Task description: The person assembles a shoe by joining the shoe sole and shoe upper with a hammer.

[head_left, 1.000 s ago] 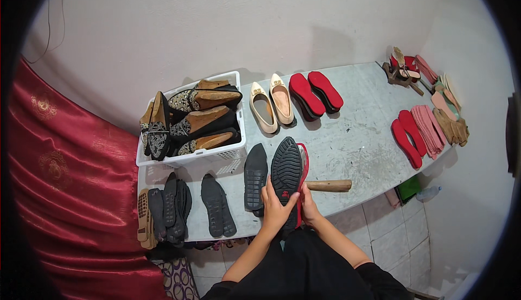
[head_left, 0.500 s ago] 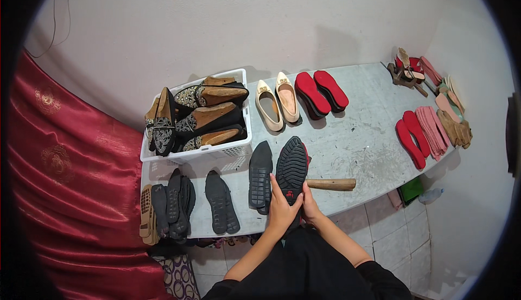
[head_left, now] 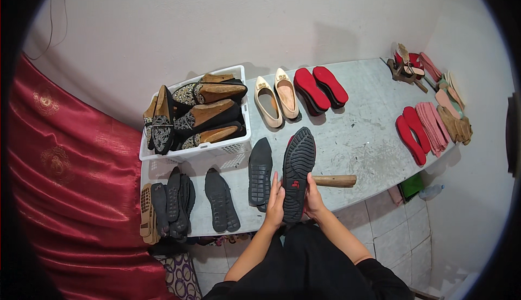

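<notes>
A black shoe sole (head_left: pixel 298 161) with a ridged tread and a small red mark near the heel is held upright before me, tread facing up. A sliver of red shows along its toe edge. My left hand (head_left: pixel 275 205) presses its left side near the heel, thumb and fingers along the edge. From the other side, my right hand (head_left: pixel 313 199) grips it, with the thumb up and the other fingers mostly hidden beneath. Just left of my left hand lie black soles (head_left: pixel 260 167), stacked. A wooden handle (head_left: pixel 336 180) sticks out past my right hand; its other end is hidden.
A white basket (head_left: pixel 217 149) holds patterned shoes on wooden lasts. Cream shoes (head_left: pixel 286 96) and red-topped soles (head_left: pixel 312 91) stand at the back. More black soles (head_left: pixel 220 202) lie front left. Red soles (head_left: pixel 411 137) and pink pieces (head_left: pixel 431 126) are at the right.
The sole has turned and shifted slightly right, and its red edge has gone from the right side to the upper left. My left thumb has come off the tread to the side.
</notes>
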A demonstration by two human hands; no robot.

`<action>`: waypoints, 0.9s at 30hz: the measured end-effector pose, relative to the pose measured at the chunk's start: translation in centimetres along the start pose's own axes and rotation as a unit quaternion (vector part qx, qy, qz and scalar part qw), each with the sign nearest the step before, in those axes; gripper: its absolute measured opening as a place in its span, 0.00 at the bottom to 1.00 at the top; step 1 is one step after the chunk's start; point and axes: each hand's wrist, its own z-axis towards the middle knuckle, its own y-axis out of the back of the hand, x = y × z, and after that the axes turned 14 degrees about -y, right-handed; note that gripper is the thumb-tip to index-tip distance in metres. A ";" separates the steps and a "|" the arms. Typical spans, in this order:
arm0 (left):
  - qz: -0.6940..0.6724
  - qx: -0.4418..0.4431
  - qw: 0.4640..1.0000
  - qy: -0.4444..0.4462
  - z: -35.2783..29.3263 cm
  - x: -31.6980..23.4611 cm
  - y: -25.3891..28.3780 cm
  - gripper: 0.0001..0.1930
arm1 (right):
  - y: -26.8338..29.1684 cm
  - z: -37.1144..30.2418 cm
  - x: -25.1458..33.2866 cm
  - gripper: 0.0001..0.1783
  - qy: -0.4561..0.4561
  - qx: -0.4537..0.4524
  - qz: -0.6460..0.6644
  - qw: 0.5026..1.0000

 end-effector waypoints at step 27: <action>-0.052 -0.175 0.981 0.059 4.6 -1.9 1.1 0.16 | 0.7 2.0 -1.7 0.21 0.149 0.018 -0.356 0.922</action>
